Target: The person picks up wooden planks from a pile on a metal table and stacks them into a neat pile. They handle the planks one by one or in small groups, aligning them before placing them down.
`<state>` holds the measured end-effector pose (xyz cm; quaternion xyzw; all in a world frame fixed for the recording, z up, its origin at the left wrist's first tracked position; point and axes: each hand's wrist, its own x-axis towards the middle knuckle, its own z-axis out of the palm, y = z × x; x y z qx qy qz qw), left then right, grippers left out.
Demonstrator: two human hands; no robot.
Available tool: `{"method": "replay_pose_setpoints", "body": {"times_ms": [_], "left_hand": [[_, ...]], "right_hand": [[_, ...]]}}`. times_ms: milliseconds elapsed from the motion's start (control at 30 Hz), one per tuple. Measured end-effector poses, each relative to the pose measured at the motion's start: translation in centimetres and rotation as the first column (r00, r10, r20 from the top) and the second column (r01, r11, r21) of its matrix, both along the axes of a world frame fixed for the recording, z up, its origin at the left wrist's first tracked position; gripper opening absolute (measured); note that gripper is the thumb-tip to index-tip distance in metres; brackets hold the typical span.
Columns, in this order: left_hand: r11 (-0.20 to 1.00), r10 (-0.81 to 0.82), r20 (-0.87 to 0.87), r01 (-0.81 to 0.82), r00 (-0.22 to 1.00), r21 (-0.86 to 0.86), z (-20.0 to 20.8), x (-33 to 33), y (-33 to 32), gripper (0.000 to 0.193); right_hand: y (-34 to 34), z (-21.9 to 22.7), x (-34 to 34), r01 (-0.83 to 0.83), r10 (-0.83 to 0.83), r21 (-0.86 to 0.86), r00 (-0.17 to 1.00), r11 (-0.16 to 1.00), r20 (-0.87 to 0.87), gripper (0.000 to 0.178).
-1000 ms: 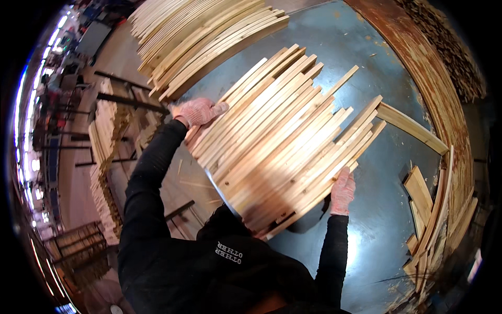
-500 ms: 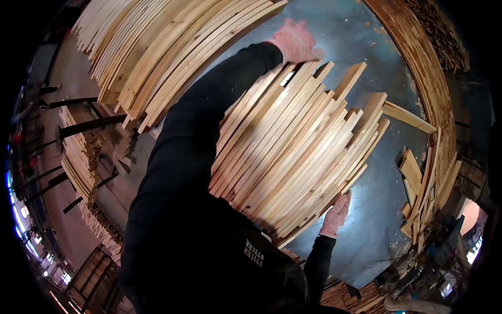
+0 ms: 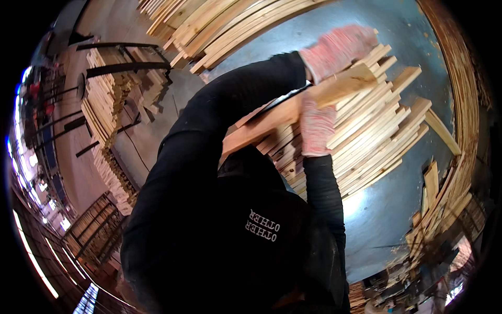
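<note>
Both my hands wear pinkish-white knit gloves. A thick wooden board point(image 3: 272, 120) is lifted and tilted above a row of narrow wooden boards point(image 3: 374, 123) lying side by side on a blue-grey metal tabletop point(image 3: 361, 235). My right hand point(image 3: 317, 125) is closed on the near side of the lifted board, about mid-length, its fingers partly hidden behind it. My left hand point(image 3: 340, 49) is stretched over the far ends of the row, just beyond the lifted board. Motion smears its fingers, so I cannot tell whether it grips anything.
Another stack of boards point(image 3: 235, 29) lies at the far left of the table. A worn wooden edge point(image 3: 457, 78) borders the right side, with scrap pieces point(image 3: 431, 188) beside it. Stacked wood on a black rack point(image 3: 112, 99) stands at the left.
My right hand has moved from the row's right side to its left part and now holds a lifted board. My left hand remains by the far ends. The view has shifted.
</note>
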<state>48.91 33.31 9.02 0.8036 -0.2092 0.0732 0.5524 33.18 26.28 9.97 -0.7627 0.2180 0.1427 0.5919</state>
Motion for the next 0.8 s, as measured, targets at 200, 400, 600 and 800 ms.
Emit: {"method": "replay_pose_setpoints", "body": {"times_ms": [200, 400, 600, 800], "left_hand": [[0.842, 0.100, -0.655, 0.286, 0.749, 0.457, -2.5, -7.5, 14.3, 0.060], [0.899, -0.046, -0.643, 0.312, 0.765, 0.308, -3.3, -11.8, 14.6, 0.065], [0.972, -0.019, -0.597, 0.156, 0.802, 0.178, -3.5, -13.4, 15.3, 0.042], [0.969, 0.058, -0.669, 0.120, 0.741, 0.217, -6.6, -15.8, 15.2, 0.052]], "right_hand": [[-7.2, -4.5, 3.0, 0.223, -0.267, 0.237, 0.948, 0.945, 0.171, 0.047], [-11.6, -2.3, 9.3, 0.164, -0.213, 0.364, 0.972, 0.917, 0.098, 0.080], [-12.2, 3.7, 8.4, 0.251, -0.327, 0.465, 0.941, 0.849, 0.088, 0.084], [-7.9, 2.3, -5.4, -0.133, 0.140, 0.450, 0.990, 0.883, 0.018, 0.067]]}}
